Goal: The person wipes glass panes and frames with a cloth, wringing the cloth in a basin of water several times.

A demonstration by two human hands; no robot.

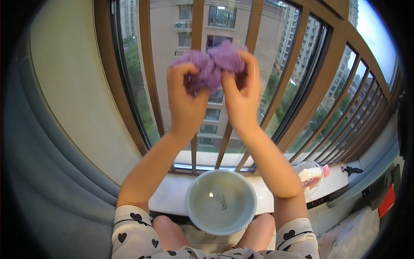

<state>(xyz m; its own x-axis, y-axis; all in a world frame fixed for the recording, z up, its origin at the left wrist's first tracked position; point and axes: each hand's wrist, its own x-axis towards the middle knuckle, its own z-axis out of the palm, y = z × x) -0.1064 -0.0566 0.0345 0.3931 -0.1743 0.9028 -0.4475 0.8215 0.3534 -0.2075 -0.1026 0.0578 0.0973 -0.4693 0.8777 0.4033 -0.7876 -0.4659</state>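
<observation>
A crumpled purple cloth [211,69] is bunched up between my two raised hands, in front of the window bars. My left hand [185,95] is closed on its left side, with the thumb pressed in from below. On the other side my right hand [243,95] grips the cloth, fingers curled round its edge. Below and nearer to me, a pale blue-grey basin [192,207] stands at the white sill, with liquid in it and a bright reflection. The cloth is well apart from the basin.
Brown vertical bars [196,26] cross the window ahead. Along the white sill [168,194], to the right, lie a clear plastic package with a pink cap [309,175] and a small black item [352,170]. A grey-blue curtain [56,172] hangs at left; a red object [387,200] is at far right.
</observation>
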